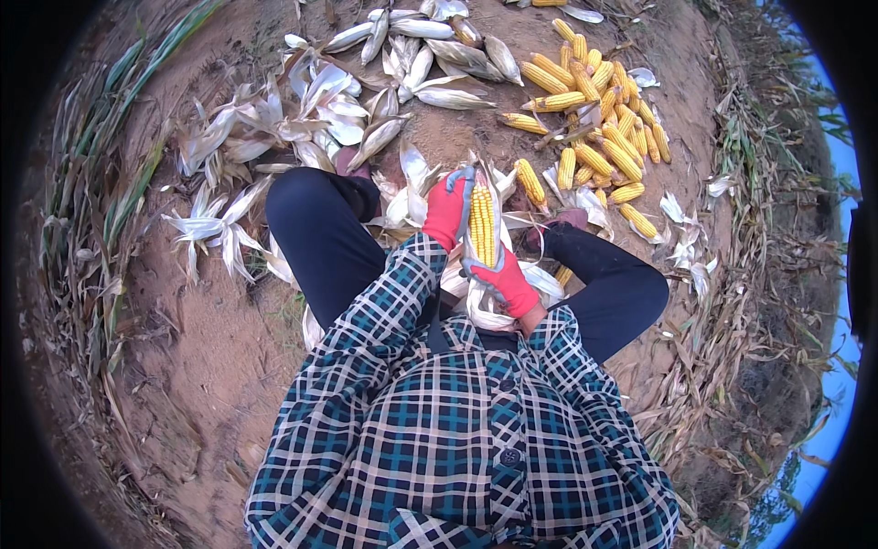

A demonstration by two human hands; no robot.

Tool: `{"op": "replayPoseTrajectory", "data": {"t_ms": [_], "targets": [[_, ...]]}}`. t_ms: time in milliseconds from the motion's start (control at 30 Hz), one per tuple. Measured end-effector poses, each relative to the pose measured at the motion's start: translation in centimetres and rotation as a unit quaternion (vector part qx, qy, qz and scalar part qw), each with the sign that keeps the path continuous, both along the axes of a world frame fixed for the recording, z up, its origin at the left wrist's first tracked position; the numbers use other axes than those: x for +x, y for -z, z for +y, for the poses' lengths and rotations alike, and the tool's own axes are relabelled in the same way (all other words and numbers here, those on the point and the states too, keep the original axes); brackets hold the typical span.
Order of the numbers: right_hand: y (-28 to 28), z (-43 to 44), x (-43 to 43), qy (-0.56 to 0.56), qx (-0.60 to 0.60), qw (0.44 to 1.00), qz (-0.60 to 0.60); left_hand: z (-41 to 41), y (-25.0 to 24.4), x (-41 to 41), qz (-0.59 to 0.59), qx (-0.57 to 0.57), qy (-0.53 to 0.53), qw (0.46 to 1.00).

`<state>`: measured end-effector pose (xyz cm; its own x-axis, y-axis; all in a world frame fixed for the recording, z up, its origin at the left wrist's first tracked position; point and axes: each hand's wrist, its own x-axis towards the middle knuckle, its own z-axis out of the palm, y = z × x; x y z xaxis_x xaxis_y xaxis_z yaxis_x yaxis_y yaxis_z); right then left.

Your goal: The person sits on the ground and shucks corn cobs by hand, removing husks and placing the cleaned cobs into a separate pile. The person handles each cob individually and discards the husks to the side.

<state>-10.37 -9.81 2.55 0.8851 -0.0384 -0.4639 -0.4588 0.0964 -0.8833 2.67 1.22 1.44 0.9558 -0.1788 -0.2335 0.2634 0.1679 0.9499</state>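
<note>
Between my knees I hold a partly husked ear of corn point(483, 218), its yellow kernels bare along the upper side. My left hand point(447, 209), in a red glove with grey palm and fingertips, closes around the far end of the ear. My right hand point(506, 278), gloved the same way, grips the near end. Pale peeled husk point(483, 310) hangs below the right hand, towards my lap. The left fingers hide part of the ear's tip. Loose husks point(410, 200) lie on the ground just beyond the left hand.
A heap of bare yellow corn ears point(603, 123) lies ahead to the right. Ears still in husk point(456, 97) lie straight ahead, with empty-looking husks point(230, 137) to the left. Dry stalks point(86, 226) line the left side, with more stalks point(737, 226) on the right.
</note>
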Motion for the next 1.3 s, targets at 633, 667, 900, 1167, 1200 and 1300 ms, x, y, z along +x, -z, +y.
{"op": "replayPoseTrajectory", "data": {"t_ms": [633,667,900,1167,1200,1300], "targets": [[-1.2,-1.4,-0.5,-0.094,0.145,0.983,0.058,2.6,-4.0,1.9,-0.02,-0.019,0.183,0.983],[-1.2,-1.6,-0.6,-0.108,0.144,0.982,0.049,2.8,-3.9,2.2,-0.022,-0.048,0.204,0.978],[-2.0,-4.1,-0.2,-0.175,0.064,0.982,0.033,2.3,-4.1,1.1,0.097,-0.141,0.218,0.961],[0.6,-2.8,0.1,-0.039,-0.23,0.971,-0.062,0.5,1.0,-0.7,-0.027,-0.105,0.118,0.987],[1.4,-3.1,-0.1,-0.021,-0.179,0.983,-0.034,0.1,-2.6,-1.0,0.207,-0.279,0.085,0.934],[0.2,-0.4,0.2,0.084,0.083,0.992,0.038,0.3,-1.6,-1.2,0.288,-0.447,0.074,0.844]]}}
